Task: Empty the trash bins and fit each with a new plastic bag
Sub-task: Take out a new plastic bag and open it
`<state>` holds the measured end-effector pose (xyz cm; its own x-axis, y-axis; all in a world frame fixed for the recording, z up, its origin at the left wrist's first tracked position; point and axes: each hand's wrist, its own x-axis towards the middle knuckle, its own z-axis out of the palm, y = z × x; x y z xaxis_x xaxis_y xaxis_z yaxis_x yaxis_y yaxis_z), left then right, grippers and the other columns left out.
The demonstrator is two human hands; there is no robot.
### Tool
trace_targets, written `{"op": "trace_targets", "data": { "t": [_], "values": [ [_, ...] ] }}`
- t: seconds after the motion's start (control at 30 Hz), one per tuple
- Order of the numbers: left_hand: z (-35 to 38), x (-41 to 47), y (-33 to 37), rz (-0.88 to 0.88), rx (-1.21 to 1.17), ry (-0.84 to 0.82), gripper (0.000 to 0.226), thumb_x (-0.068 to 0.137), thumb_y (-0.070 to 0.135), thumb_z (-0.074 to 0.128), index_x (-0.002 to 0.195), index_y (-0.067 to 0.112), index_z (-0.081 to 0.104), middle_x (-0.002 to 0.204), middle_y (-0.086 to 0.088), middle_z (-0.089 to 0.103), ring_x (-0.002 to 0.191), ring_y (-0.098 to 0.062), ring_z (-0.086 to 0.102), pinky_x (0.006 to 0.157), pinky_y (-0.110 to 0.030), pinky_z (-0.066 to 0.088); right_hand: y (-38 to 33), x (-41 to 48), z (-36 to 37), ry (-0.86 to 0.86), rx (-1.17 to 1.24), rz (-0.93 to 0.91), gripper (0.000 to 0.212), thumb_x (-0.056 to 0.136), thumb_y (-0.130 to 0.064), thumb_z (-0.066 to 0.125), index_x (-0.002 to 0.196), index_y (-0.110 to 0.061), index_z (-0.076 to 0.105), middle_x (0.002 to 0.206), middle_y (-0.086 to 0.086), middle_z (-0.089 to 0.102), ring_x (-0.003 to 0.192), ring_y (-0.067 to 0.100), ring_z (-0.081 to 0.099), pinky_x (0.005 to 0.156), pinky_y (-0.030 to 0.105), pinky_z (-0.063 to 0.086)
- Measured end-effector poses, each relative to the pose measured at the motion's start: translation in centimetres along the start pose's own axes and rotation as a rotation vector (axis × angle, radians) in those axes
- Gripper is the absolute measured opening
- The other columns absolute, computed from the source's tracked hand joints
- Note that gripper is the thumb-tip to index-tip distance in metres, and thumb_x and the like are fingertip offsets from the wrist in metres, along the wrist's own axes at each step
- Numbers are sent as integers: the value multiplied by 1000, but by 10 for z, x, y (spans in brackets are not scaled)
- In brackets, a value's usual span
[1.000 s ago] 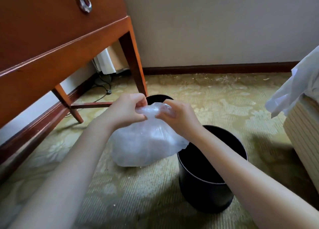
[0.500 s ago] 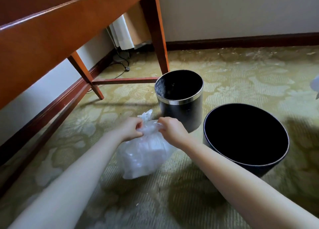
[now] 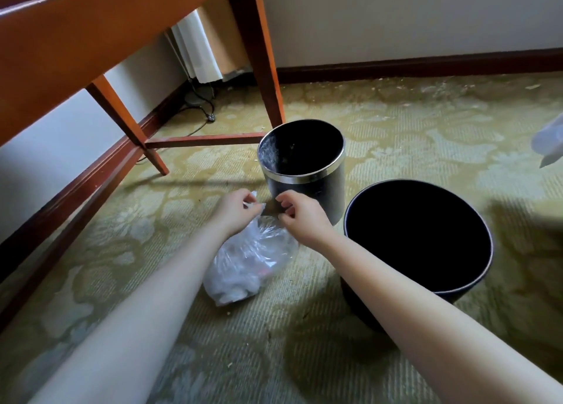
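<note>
- While the bag [image 3: 253, 260] lies on carpet [image 3: 243, 358], left hand [image 3: 236, 210] pinches its top.
- Beside it, right hand [image 3: 301, 214] curled; grip unclear.
- Just behind, small bin [image 3: 304, 187].

Two trash bins stand on the carpet: a smaller bin [image 3: 307, 190] with a silver rim at the centre of the frame and a larger bin [image 3: 426, 202] at centre right. One filled clear plastic bag [image 3: 249, 263] lies just left of them, below centre. Two bare hands are in view, the left hand [image 3: 236, 210] and the right hand [image 3: 300, 213], side by side above the bag. One wooden desk [image 3: 91, 37] fills the upper left, showing two legs and one crossbar [image 3: 207, 140]. One dark cable [image 3: 204, 111] lies beneath it. One pale, blurred object [image 3: 548, 144] shows at the right edge.
</note>
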<state>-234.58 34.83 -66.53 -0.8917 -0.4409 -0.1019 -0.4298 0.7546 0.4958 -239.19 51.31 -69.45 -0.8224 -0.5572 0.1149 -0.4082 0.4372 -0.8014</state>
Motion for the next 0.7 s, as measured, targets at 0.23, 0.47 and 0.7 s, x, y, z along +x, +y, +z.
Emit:
{"op": "trace_targets", "data": {
  "t": [0.23, 0.47, 0.7],
  "values": [
    [6, 7, 103, 138, -198, 196, 14, 89, 21, 61, 100, 12, 65, 93, 3, 63, 84, -12, 55, 72, -18, 37, -5, 18, -89, 258, 208, 68, 26, 88, -8, 57, 113, -12, 64, 99, -1, 63, 88, 15, 59, 82, 25, 46],
    [-6, 20, 215, 219, -271, 137, 17, 91, 23, 58, 104, 13, 64, 97, 5, 62, 89, -9, 55, 79, -19, 37, 4, 19, -198, 326, 141, 202, 26, 91, -13, 55, 115, -19, 62, 105, -4, 62, 87, 14, 58, 77, 26, 44],
    [-85, 3, 317, 176, -205, -26, 27, 91, 25, 55, 112, 11, 62, 114, -4, 63, 102, -18, 56, 80, -25, 37, -66, 5, -334, 266, 61, 354, 26, 93, -20, 55, 119, -20, 59, 106, -4, 60, 91, 14, 58, 72, 28, 48]
  ]
}}
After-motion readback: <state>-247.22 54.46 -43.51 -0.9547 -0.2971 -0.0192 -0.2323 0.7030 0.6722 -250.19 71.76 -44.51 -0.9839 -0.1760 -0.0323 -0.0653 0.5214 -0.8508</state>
